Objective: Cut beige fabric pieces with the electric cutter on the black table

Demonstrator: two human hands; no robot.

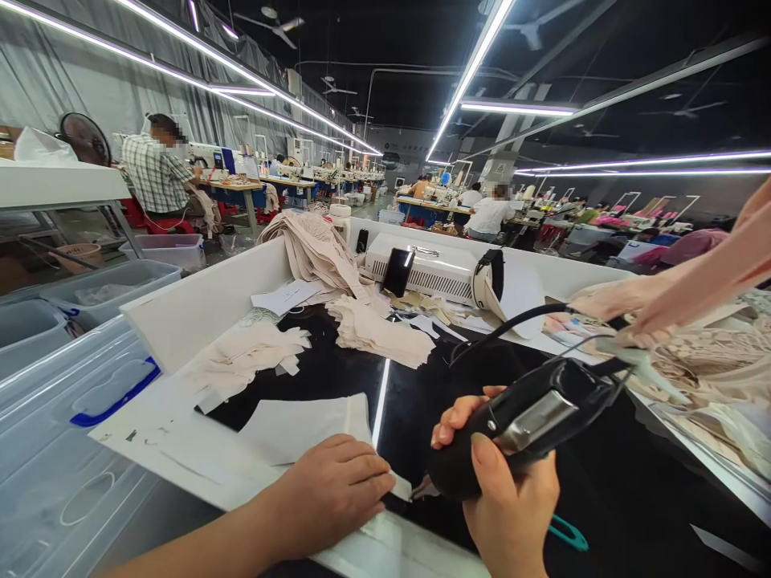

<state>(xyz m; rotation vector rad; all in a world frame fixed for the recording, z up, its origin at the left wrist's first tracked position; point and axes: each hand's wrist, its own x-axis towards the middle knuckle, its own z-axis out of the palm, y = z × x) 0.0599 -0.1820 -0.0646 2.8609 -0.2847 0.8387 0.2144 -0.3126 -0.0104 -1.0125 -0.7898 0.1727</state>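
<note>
The right hand [511, 498] is clenched around a black handheld tool [524, 421] with a metal plate on its side, its cord [511, 323] looping back over the glossy black bench [632, 490]; the tool's front end sits low, right beside a white paper piece [301, 429]. The left hand [334, 490] lies flat on that paper, fingers spread and pinning its edge, grasping nothing. Beige fabric cut-outs [373, 325] are heaped further back near a white machine [430, 273]. The likely risk is closeness: the left fingertips rest just beside the tool's working end, so a slip could catch them, and the trailing cord could drag the stacked pieces.
</note>
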